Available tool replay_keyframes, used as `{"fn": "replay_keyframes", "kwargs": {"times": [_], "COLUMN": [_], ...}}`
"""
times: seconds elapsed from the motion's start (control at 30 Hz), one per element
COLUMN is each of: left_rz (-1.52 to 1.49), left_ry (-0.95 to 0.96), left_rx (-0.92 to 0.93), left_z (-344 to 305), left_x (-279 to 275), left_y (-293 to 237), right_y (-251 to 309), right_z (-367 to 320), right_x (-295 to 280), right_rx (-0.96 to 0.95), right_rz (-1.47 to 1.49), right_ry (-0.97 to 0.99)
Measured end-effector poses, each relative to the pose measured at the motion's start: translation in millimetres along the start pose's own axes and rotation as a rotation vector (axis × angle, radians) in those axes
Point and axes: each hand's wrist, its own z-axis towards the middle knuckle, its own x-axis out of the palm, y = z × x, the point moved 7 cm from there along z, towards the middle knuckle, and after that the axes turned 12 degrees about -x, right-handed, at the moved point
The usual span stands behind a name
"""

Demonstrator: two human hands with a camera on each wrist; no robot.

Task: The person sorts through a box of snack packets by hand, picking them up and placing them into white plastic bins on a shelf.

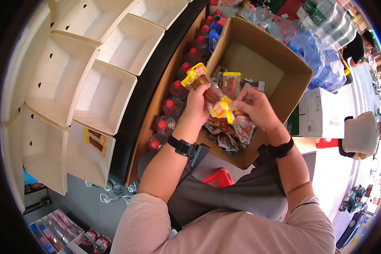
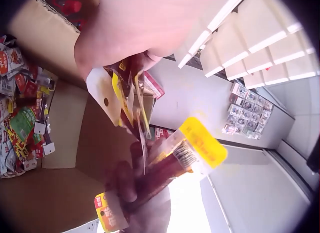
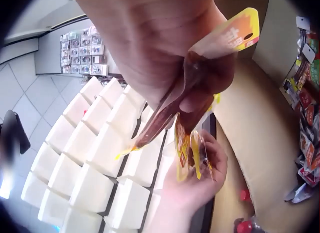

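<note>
Over the open cardboard box (image 1: 271, 48), my left hand (image 1: 197, 103) grips several clear sausage packets (image 1: 195, 79) with yellow labels. Close beside it, my right hand (image 1: 258, 109) pinches another sausage packet. In the left wrist view, that packet (image 2: 200, 145) shows its yellow end and a barcode. The right wrist view shows its hanging tag (image 3: 227, 35), with a round hole, sticking out past the fingers. Inside the box lie many small snack packets (image 1: 230, 137) in red and silver, plus a yellow-topped packet (image 1: 231, 82).
Tiers of white bins (image 1: 127, 44) stand at the left; one holds sausage packets (image 1: 96, 142). Red-capped bottles (image 1: 173, 106) line the wooden ledge beside the box. Wrapped water bottles (image 1: 328, 21) and a white carton (image 1: 324, 114) stand at the right. A person (image 1: 360, 135) is beyond.
</note>
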Motion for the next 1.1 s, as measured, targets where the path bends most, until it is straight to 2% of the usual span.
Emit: {"fn": "replay_keyframes", "kwargs": {"times": [0.03, 0.07, 0.13, 0.23, 0.27, 0.3, 0.33, 0.4, 0.47, 0.57, 0.67, 0.7, 0.8, 0.87, 0.9, 0.93, 1.0, 1.03, 1.07, 1.1], "left_rz": [-0.049, -0.015, 0.054, 0.095, 0.078, -0.022, -0.107, -0.1, 0.096, 0.251, 0.199, 0.139, 0.065, 0.056, 0.067, 0.092, 0.294, 0.306, 0.293, 0.255], "left_ry": [-0.016, -0.038, -0.075, -0.052, -0.035, 0.034, 0.041, 0.148, 0.084, -0.02, -0.067, -0.065, -0.047, 0.013, 0.084, 0.019, 0.039, 0.03, -0.076, -0.006], "left_rx": [-0.048, -0.029, 0.007, -0.035, -0.055, -0.124, -0.116, -0.166, -0.123, -0.085, -0.092, -0.126, -0.14, -0.15, -0.263, -0.253, -0.095, -0.025, -0.025, -0.029], "left_z": [1, 2, -2, -9, -7, 2, -10, -24, -19, -11, -13, -18, -35, -34, -18, -11, -19, -20, -18, -18], "left_x": [-4, -7, 1, 13, 16, 12, 32, 52, 45, 27, 28, 34, 56, 55, 39, 31, 44, 41, 32, 33], "left_y": [1, -1, -8, 2, 6, 17, 13, 11, 14, 20, 21, 21, 22, 28, 46, 57, 43, 42, 45, 47], "right_y": [-4, -9, -4, 5, 3, 3, 6, 7, -5, -1, -15, -20, -27, -32, -31, -31, -27, -32, -36, -35], "right_z": [4, 10, 19, 17, 14, 15, 15, 15, 11, 7, 16, 19, 16, 13, 10, 13, 13, 13, 14, 15], "right_x": [-12, -22, -40, -40, -33, -24, -14, 4, 11, 4, -19, -23, -16, -12, -10, -1, 6, 7, 5, 9], "right_rx": [0.004, -0.101, -0.274, -0.195, -0.086, -0.091, -0.114, -0.21, -0.127, 0.074, 0.13, 0.051, -0.006, -0.045, -0.07, -0.108, 0.005, -0.038, -0.086, -0.132], "right_rz": [0.006, 0.104, 0.028, 0.228, 0.264, 0.189, 0.111, -0.111, -0.192, -0.088, 0.07, 0.056, 0.13, 0.032, -0.044, -0.104, -0.018, -0.065, -0.124, -0.165], "right_ry": [-0.048, -0.104, -0.169, -0.191, -0.127, -0.055, 0.023, 0.186, 0.327, 0.19, -0.059, -0.113, -0.138, -0.074, -0.062, -0.032, -0.07, -0.057, -0.071, -0.032]}}
